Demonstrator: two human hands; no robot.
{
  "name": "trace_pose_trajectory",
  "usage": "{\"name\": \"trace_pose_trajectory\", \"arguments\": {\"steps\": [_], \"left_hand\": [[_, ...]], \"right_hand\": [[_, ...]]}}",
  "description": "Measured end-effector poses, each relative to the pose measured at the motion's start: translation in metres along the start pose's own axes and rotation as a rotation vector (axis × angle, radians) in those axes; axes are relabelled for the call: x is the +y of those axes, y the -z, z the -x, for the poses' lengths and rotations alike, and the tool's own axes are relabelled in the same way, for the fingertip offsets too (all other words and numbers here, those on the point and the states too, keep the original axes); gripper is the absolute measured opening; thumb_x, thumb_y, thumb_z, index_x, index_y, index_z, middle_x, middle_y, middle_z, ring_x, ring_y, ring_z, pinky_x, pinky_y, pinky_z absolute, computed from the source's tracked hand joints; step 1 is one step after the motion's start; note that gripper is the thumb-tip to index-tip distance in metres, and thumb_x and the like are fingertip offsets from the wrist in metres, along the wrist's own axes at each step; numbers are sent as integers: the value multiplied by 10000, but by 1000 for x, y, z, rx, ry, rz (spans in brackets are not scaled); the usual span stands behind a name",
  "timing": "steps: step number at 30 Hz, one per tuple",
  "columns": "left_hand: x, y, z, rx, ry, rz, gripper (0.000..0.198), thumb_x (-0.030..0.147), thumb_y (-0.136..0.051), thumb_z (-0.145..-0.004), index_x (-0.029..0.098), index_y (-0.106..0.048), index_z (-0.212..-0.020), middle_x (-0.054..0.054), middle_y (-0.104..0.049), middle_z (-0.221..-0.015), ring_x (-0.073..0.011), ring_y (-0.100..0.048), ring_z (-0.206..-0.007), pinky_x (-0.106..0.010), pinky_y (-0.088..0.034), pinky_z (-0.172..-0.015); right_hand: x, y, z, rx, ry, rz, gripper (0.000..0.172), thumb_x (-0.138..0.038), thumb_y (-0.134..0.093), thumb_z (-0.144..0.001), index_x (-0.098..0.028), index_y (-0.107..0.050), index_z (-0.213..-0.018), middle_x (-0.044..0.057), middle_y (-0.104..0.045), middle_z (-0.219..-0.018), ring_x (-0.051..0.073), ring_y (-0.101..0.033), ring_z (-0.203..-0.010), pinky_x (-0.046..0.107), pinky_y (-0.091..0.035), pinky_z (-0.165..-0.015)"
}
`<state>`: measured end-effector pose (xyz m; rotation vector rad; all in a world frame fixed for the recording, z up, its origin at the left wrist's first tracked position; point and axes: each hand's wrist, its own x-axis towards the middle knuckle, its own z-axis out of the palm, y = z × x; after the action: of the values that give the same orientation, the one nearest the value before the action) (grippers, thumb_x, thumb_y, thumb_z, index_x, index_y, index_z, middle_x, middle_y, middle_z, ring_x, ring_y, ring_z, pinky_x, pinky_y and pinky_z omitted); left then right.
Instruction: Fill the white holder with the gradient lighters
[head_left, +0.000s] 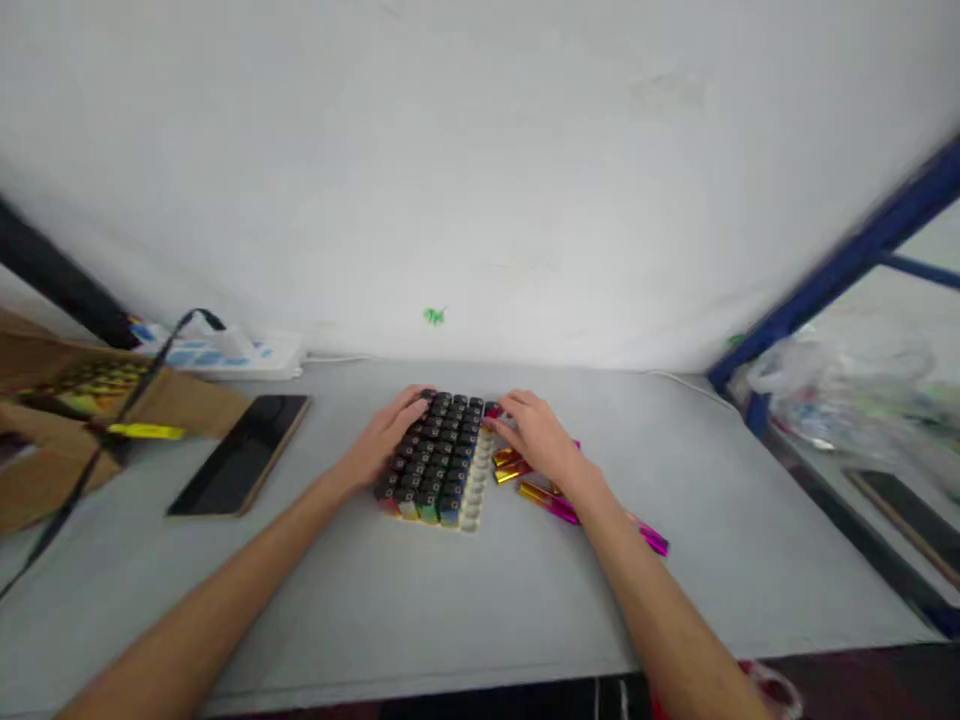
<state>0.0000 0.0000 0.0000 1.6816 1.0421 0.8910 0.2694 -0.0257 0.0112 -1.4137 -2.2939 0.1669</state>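
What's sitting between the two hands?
In the head view, a tray packed with black-topped lighters sits between the left hand and the right hand.

L hand (386,437): palm down, fingers stretched fwd, slightly curved, not clenched. L forearm (225,590): bare, enters from lower left, angled up & rightward. R hand (541,440): palm down, knuckles raised, fingers bent, tips pointing toward L hand; grip blurred, can't tell. R forearm (652,600): bare, enters from lower right, angled up & leftward. Hands near, not touching.
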Motion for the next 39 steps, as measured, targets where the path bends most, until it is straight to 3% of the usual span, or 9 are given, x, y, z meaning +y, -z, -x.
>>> {"name": "trace_pose_trajectory", "arguments": {"steps": [4, 9, 13, 16, 22, 26, 30, 34, 39], "left_hand": [[-3, 1, -1, 3, 13, -9, 558, 639, -495, -1020, 238, -632, -1382, -60, -707, -1385, -324, -603, -1316, -441, -391, -1223], [1, 0, -1, 43, 28, -36, 547, 645, -519, -989, 236, -661, -1325, -53, -729, -1341, -328, -640, -1263, -437, -465, -1164], [2, 1, -1, 47, 29, -49, 557, 648, -520, -979, 226, -662, -1313, -64, -742, -1315, -329, -659, -1225, -437, -511, -1118], [2, 1, -1, 42, 44, -37, 573, 660, -526, -975, 226, -655, -1327, -68, -747, -1294, -329, -664, -1205, -439, -523, -1100], [3, 0, -1, 46, 45, -18, 568, 669, -542, -965, 225, -656, -1299, -71, -730, -1332, -340, -643, -1233, -458, -479, -1142], [1, 1, -1, 39, 26, -31, 560, 668, -526, -979, 238, -663, -1311, -61, -739, -1319, -335, -648, -1238, -453, -467, -1154], [0, 2, -1, 36, 30, -26, 561, 661, -528, -982, 237, -649, -1329, -63, -726, -1345, -338, -631, -1270, -461, -441, -1182], [2, 1, -1, 44, 47, -27, 543, 664, -538, -973, 241, -654, -1292, -55, -722, -1343, -336, -624, -1274, -455, -435, -1189], [6, 0, 0, 48, 55, -29, 559, 668, -542, -960, 237, -655, -1298, -59, -718, -1357, -341, -630, -1258, -461, -458, -1171]], "right_hand": [[19, 19, 14, 53, 18, -219, 275, -327, -640, -1069, -195, -673, -1309, 95, -745, -1168, 218, -704, -1004, 361, -543, -956], [57, 30, 29, 166, -134, -146, 149, -260, -651, -1047, -178, -727, -1146, 97, -752, -1067, 221, -714, -944, 359, -529, -929], [65, 21, 30, 7, -157, -88, 229, -378, -727, -1012, -168, -732, -1106, 97, -746, -1025, 229, -696, -939, 350, -513, -909], [61, 13, 27, -71, -138, -36, 212, -383, -682, -1039, -174, -702, -1010, 90, -718, -976, 228, -666, -919, 342, -500, -881], [54, 12, 25, 118, -159, -173, 93, -293, -536, -1081, -205, -563, -1078, 98, -718, -1046, 225, -657, -922, 351, -496, -860], [41, 17, 23, 209, -202, -432, 168, -370, -456, -1096, -235, -474, -1195, 23, -727, -926, 181, -639, -725, 314, -488, -734], [19, 19, 22, 259, -249, -599, 293, -492, -465, -1083, -250, -456, -1247, -50, -598, -792, 158, -551, -639, 276, -436, -640], [-5, 20, 20, 309, -304, -678, 424, -623, -449, -1064, -240, -556, -919, -58, -471, -692, 142, -462, -627, 271, -361, -607], [-25, 15, 17, 371, -359, -686, 550, -645, -534, -989, -242, -393, -642, -69, -342, -594, 119, -350, -593, 285, -263, -573]]}}
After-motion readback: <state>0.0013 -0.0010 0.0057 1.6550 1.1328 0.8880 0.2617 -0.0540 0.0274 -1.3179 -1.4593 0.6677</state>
